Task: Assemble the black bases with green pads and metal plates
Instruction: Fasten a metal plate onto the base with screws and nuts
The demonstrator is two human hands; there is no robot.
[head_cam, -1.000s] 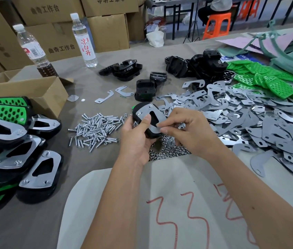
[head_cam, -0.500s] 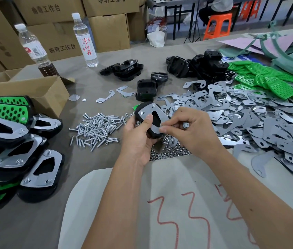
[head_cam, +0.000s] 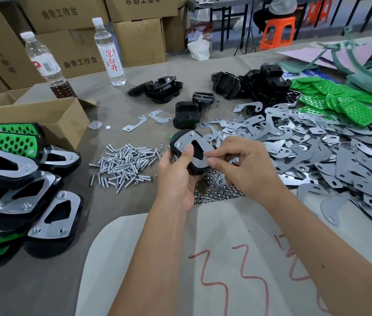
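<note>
Holding one black base (head_cam: 181, 142) at centre frame, the left hand (head_cam: 175, 176) is wrapping its fingers under the part, with the thumb pressing down on the metal plate (head_cam: 191, 148) seated on top. The right hand (head_cam: 244, 167) is pinching at the plate's near corner with thumb and forefinger tips closed together; probably a nut going on, but too small to tell. Two fastener heads are showing at the plate's upper corners, so this unit is looking nearly fastened, with the near corner likely being the last one. A sliver of green is peeking out at the base's far left edge, suggesting the pad is already in.

Just below the hands, a heap of nuts (head_cam: 216, 192) is lying on the table (head_cam: 43, 281), and a pile of screws (head_cam: 123, 163) is sitting left of centre. At the left edge, a stack of finished assemblies (head_cam: 27, 183) is building up, several with plates bolted on and some showing green pads. At right, a big spread of loose metal plates (head_cam: 317, 151) is waiting, with loose green pads (head_cam: 344, 103) at upper right and bare black bases (head_cam: 248, 85) at upper centre. Judging from those piles, a handful are done and far more are left.

An open carton (head_cam: 43, 117) and two bottles (head_cam: 109, 51) are standing at upper left.
</note>
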